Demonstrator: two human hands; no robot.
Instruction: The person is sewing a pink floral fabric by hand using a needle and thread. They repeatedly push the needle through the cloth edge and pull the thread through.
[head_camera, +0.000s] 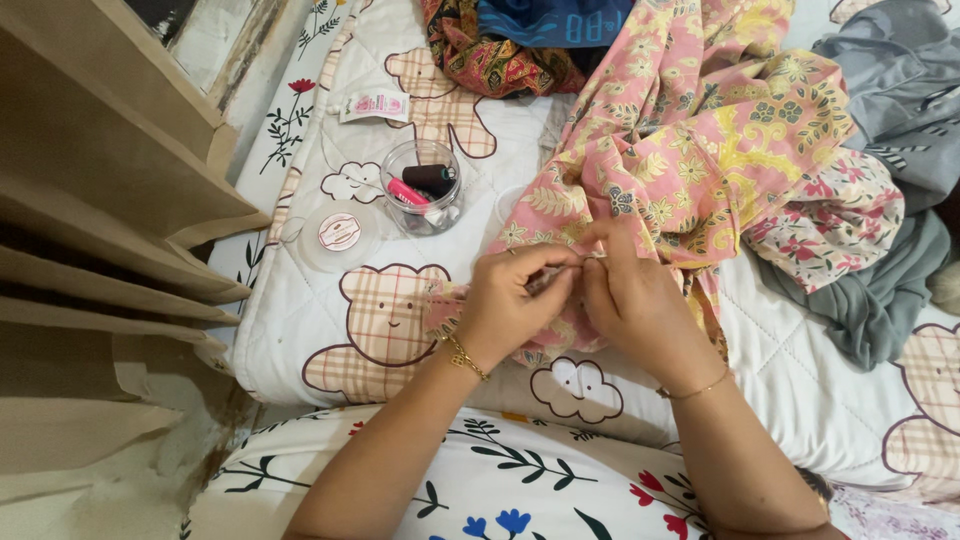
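Left hand (508, 300) and right hand (628, 292) knuckle to knuckle at centre, fingertips pinched shut on an edge of pink floral fabric (690, 150) spreading toward 1 o'clock. Any needle or thread between the fingertips too small to tell. At 10 o'clock, clear jar (422, 186) of spools, lid (340, 233) beside it. Grey cloth (880, 300) at 3 o'clock.
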